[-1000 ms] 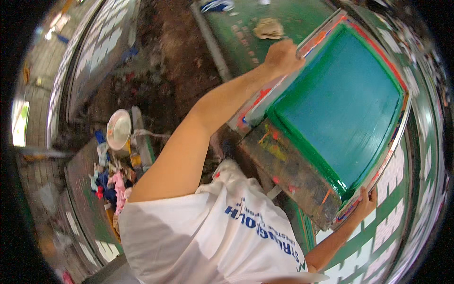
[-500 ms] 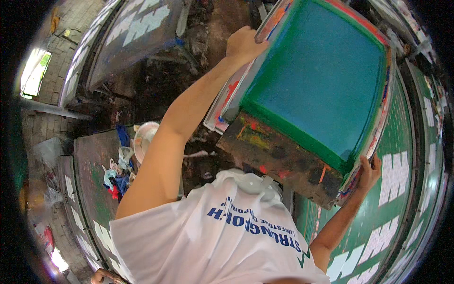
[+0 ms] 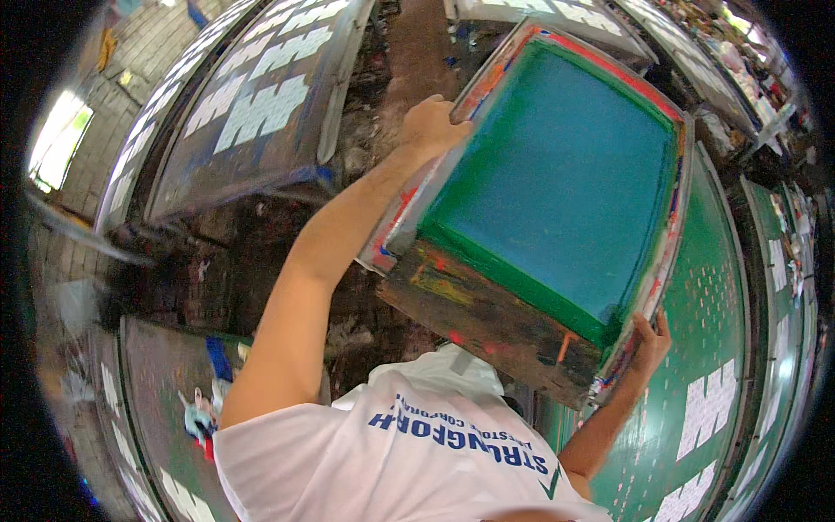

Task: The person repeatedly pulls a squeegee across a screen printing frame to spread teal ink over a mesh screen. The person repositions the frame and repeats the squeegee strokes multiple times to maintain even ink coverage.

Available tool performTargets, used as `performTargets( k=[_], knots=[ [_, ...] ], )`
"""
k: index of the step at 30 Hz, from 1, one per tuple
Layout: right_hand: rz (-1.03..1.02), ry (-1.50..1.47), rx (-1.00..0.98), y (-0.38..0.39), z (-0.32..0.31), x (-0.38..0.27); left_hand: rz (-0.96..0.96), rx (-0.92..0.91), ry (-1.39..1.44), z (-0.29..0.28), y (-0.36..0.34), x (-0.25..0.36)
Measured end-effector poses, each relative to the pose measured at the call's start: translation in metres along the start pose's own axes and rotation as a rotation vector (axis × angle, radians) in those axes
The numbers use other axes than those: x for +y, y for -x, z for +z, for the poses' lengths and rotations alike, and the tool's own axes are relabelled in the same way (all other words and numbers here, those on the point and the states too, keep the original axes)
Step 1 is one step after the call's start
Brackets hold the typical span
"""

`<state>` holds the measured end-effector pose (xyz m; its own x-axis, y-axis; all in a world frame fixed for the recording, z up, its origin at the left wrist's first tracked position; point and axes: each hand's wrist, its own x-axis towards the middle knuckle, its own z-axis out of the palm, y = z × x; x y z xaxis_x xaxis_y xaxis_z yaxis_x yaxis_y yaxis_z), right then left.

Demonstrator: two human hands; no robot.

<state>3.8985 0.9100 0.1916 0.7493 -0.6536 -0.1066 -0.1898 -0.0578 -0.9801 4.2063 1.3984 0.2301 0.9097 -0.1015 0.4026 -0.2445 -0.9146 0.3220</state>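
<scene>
I carry a screen-printing frame with blue mesh [image 3: 550, 183], a green inner border and metal edges smeared with red, blue and white paint. A dark, paint-stained panel [image 3: 487, 309] runs along its near end. My left hand [image 3: 431, 129] is closed on the frame's upper left edge, arm stretched out. Down at the lower right edge, my right hand [image 3: 649, 344] also grips the frame, fingers curled round it. The underside of the frame and parts of both hands' fingers are hidden. My white shirt fills the bottom of the view.
A dark table with white cut pieces [image 3: 200, 165] stands upper left, another beyond the frame [image 3: 609, 39]. Green tables with white pieces [image 3: 713, 313] line the right. A lower-left table [image 3: 161, 383] bears crumpled coloured cloths [image 3: 200, 422]. A dark, littered aisle [image 3: 252, 261] runs between the tables.
The frame and both hands have shifted left in view as the surroundings swung round. More tables with white pieces show at the top; the white basin at left is out of sight.
</scene>
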Motion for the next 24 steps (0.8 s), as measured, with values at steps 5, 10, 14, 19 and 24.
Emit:
performTargets(
  k=[5, 10, 14, 19, 24],
  knots=[
    [-0.133, 0.014, -0.024, -0.035, 0.125, -0.024, 0.029, -0.038, -0.025, 0.002, -0.120, -0.062],
    [-0.105, -0.084, -0.075, -0.088, 0.234, -0.050, -0.044, -0.005, -0.004, -0.020, -0.197, -0.136],
    [-0.213, 0.012, -0.095, -0.122, 0.321, -0.072, -0.025, -0.031, -0.121, -0.034, -0.245, -0.199],
    [-0.172, -0.054, -0.085, -0.171, 0.443, -0.079, -0.035, -0.009, -0.147, -0.001, -0.344, -0.276],
    [-0.172, -0.060, -0.039, -0.251, 0.558, -0.076, 0.063, 0.063, -0.146, 0.072, -0.482, -0.348]
  ],
)
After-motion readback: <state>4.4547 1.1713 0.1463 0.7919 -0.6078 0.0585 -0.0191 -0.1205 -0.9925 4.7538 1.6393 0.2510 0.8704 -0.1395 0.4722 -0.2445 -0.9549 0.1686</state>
